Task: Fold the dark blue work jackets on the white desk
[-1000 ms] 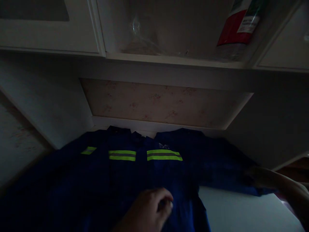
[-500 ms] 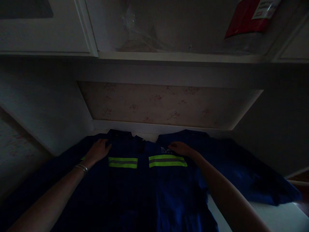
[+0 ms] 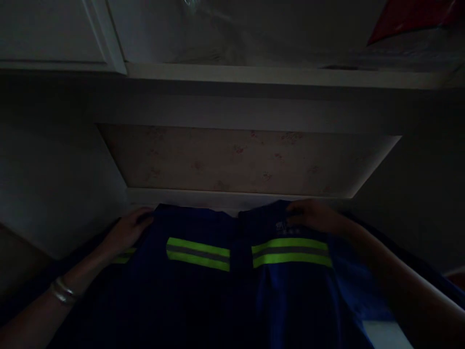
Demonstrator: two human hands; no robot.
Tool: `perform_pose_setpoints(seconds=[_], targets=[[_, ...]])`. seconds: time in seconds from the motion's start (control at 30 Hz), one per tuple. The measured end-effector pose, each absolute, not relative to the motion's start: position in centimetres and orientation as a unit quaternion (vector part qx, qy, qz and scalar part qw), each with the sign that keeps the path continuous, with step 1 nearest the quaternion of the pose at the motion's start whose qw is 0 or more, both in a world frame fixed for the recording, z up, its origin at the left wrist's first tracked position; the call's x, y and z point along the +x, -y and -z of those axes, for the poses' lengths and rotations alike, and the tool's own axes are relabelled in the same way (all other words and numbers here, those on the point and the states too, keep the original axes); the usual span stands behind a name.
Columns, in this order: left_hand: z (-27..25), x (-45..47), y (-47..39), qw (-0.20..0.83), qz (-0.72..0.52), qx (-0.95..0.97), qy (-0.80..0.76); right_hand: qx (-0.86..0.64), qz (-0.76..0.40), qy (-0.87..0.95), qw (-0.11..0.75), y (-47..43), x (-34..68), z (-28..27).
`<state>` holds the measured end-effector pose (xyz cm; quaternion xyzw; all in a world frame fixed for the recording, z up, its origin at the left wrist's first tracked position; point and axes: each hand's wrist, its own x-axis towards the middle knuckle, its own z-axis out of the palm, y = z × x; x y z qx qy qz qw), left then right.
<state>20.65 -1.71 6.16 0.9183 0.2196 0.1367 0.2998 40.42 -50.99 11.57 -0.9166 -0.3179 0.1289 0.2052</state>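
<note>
A dark blue work jacket [image 3: 203,295] lies spread out in front of me, its collar end toward the back wall. Yellow-green reflective strips with a grey middle band cross both sides of its chest, and small pale lettering shows above the right strip. My left hand [image 3: 132,228], a silver bangle on its wrist, is closed on the jacket's left shoulder near the collar. On the other side, my right hand [image 3: 314,215] pinches the cloth at the right shoulder, just above the lettering. Both sleeves run outward into shadow.
Above hangs a cabinet with a pale lower edge [image 3: 254,74]. A red package [image 3: 414,22] sits in it at upper right, with clear plastic nearby. Behind the jacket is a flower-patterned wall [image 3: 218,160]. A pale surface [image 3: 385,334] shows at lower right.
Both hands have moved outward, and the jacket's upper part is drawn wider and nearer, its chest strips larger in view. The collar has flattened, and my view has shifted closer.
</note>
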Motion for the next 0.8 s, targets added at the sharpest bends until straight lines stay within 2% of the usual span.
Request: perform_pose_setpoints(seconds=[0.1,0.17,0.37,0.53,0.6,0.73,0.8], targets=[[-7.3,21.8,1.6,0.274,-0.193,0.913,-0.234,-0.957,0.029,0.235,0.166,52.8,42.2,-11.9],[-6.0,22.8,1.8,0.26,-0.178,0.922,-0.223,-0.968,0.06,0.209,0.125,52.8,42.7,-10.3],[0.6,23.9,3.5,0.237,-0.12,0.941,-0.211,-0.978,0.046,0.187,0.085,49.5,39.5,-3.7],[0.9,18.1,10.0,0.223,-0.141,0.957,-0.123,-0.958,0.007,0.269,0.098,47.5,35.5,0.2],[0.9,14.5,13.7,0.224,-0.095,0.968,-0.056,-0.949,-0.018,0.297,0.108,47.1,34.3,1.7],[3.0,9.1,19.5,0.211,0.072,0.973,0.052,-0.941,-0.032,0.303,0.149,46.1,32.3,3.0],[4.2,8.0,20.4,0.211,0.084,0.972,0.056,-0.939,-0.013,0.29,0.186,45.4,30.5,2.4]])
